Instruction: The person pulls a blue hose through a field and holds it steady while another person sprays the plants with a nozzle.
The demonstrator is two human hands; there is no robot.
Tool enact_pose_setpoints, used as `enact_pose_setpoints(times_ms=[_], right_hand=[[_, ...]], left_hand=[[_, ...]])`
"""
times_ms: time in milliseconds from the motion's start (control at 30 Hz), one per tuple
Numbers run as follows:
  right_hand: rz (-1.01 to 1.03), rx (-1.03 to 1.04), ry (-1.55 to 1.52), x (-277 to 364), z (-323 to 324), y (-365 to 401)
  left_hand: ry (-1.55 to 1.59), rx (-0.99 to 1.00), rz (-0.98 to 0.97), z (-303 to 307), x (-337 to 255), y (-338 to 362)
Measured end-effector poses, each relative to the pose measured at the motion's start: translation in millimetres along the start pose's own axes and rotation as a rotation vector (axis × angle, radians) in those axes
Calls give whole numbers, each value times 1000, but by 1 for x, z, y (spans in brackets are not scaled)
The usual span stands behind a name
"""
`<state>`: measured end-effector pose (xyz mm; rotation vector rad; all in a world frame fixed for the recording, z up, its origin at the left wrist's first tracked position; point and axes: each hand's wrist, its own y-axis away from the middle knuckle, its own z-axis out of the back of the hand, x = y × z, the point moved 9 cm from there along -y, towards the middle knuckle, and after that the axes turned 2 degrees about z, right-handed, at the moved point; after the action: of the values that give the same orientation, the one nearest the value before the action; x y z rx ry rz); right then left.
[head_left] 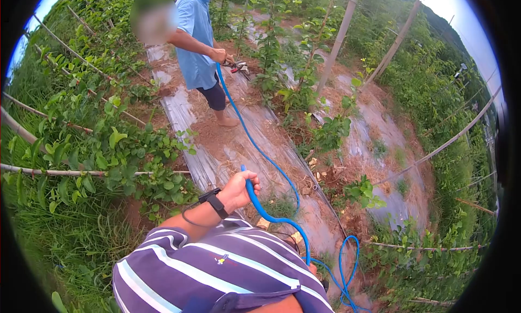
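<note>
In the head view, my left hand (242,189) is closed around a blue hose (277,219), with a short piece standing up above the fist. A dark band with a small device sits on that wrist. From the fist the hose curves down to my right side. There a sliver of my right hand (312,268) shows beside the striped shirt, where the hose runs into it. It seems closed on the hose, though its fingers are mostly hidden. More blue hose (355,253) lies in loose loops near my right side.
Ahead stands a person in a blue shirt (192,36), holding a red-and-dark tool (237,68) with a blue hose running from it. Plastic-covered soil (190,134), leafy plants (122,155), slanting poles (339,39) and a thin dark line (320,188) surround the path.
</note>
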<state>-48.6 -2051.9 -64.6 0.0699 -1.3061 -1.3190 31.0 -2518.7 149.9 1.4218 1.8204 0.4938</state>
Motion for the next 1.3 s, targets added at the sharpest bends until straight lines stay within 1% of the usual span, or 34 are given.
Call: enact_pose_setpoints(times_ms=[67, 100, 133, 200, 367, 733, 767, 1000, 1067, 1167, 1300], right_hand=[[-75, 23, 203, -25, 1, -8], [-127, -14, 133, -33, 3, -4], [-132, -10, 137, -36, 1, -3], [-213, -51, 113, -50, 3, -6], [-158, -66, 133, -60, 2, -12], [-161, -67, 130, -17, 5, 11], [-146, -38, 70, -30, 3, 8], [-205, -80, -15, -71, -8, -3], [-218, -89, -55, -80, -12, -5], [-256, -120, -11, -63, -6, 5], [-266, -105, 47, -65, -7, 4]], left_hand=[[-41, -5, 5, 2, 2, -2], [-27, -40, 8, 3, 2, 1], [-24, -46, 11, 5, 3, 2], [-11, 17, 7, 2, 5, 0], [0, 2, 20, 5, 8, 1], [-12, 5, 23, 4, 10, -2], [-21, 1, 24, 2, 10, -2], [-58, -41, 16, -4, 14, 0], [-56, -24, 24, -1, 16, -4], [-55, 7, 33, 1, 19, -9], [-76, 2, 22, -1, 17, -6]])
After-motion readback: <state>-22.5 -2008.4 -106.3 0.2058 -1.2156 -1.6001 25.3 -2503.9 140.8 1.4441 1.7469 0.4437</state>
